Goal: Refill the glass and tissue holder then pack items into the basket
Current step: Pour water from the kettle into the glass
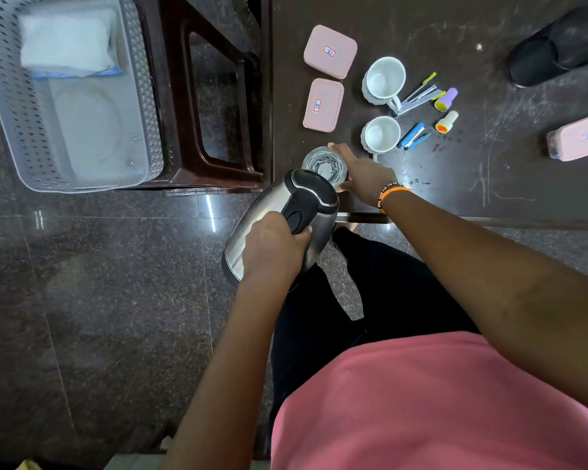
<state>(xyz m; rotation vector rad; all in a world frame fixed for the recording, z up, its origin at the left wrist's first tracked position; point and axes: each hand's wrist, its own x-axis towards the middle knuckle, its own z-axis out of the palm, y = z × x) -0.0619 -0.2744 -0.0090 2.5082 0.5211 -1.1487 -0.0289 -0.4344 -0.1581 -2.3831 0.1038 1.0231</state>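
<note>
1. Step: refilling glass (324, 165), standing at table (489, 184) edge.
2. Left hand (275, 247) grips kettle (279, 222) handle, tilted at glass; right hand (362, 174) wraps glass.
3. Next: probably level kettle, then tissues; basket (11, 106) on stool (214, 106), left.

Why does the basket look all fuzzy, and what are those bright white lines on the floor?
In the head view, the basket sits far out at the frame's edge, where the wide lens smears and bends things; the glass and kettle near the middle look sharper. The white streaks on the shiny floor are glare from lights overhead, and the dark table also shows pale sheen.
</note>
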